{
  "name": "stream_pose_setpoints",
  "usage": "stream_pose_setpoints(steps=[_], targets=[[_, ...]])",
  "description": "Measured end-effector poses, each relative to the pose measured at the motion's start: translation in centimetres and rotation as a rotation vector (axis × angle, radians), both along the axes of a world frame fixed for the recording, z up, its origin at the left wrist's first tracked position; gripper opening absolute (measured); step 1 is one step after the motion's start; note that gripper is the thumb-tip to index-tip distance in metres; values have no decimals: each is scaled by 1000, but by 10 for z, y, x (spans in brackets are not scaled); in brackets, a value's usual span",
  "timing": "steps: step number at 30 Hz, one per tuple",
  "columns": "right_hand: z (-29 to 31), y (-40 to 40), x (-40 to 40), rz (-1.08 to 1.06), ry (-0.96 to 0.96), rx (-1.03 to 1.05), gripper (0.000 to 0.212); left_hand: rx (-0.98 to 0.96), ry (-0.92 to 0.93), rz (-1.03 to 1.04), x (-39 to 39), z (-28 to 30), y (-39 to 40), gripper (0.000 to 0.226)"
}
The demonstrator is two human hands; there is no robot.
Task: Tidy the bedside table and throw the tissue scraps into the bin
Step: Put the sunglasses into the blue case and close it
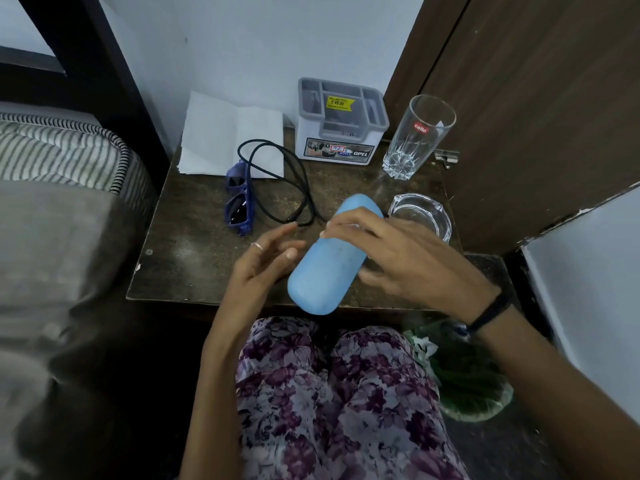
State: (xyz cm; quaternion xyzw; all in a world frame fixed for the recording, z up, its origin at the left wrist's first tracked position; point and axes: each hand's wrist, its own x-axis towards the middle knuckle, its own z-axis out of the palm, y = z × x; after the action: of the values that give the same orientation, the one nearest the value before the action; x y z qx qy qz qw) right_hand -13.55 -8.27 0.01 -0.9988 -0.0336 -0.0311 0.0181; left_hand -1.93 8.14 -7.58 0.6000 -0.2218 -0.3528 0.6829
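A light blue spectacle case [325,271] lies slanted at the front of the dark bedside table [194,265]. My right hand [398,258] rests over its upper half, fingers wrapped on it. My left hand [263,258] hovers just left of the case with fingers spread, holding nothing. Blue sunglasses [239,206] and a looped black cable [280,181] lie behind the hands. A flat white tissue [225,136] sits at the back left. On the floor to the right stands a bin lined with a green bag [467,382], with white scraps inside.
A grey organiser box [341,123] stands at the back of the table. A tall drinking glass [415,136] and a glass ashtray [420,213] stand on the right side. The bed [59,202] borders the left; a brown wooden door [536,98] rises on the right.
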Motion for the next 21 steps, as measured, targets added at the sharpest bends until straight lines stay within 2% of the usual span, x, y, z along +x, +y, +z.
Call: stream_pose_setpoints(steps=[4,8,10,14,16,18,21], targets=[[7,-16,16,193,-4,-87,53,-23,-15,-120,7,0,-14,67],[3,-26,23,155,129,-79,75,-4,53,-113,4,-12,-19,93],[-3,-26,22,118,116,35,75,13,60,-83,2,-14,-22,99],[-21,-14,14,-84,55,559,33,38,28,-45,-1,-19,-24,97],[-29,-5,12,-240,32,726,41,49,24,-57,-3,-20,-25,95],[-35,0,12,-293,10,690,58,55,23,-85,-6,-20,-26,91],[-39,-2,10,-255,38,633,65,42,37,-45,-9,-18,-24,81]])
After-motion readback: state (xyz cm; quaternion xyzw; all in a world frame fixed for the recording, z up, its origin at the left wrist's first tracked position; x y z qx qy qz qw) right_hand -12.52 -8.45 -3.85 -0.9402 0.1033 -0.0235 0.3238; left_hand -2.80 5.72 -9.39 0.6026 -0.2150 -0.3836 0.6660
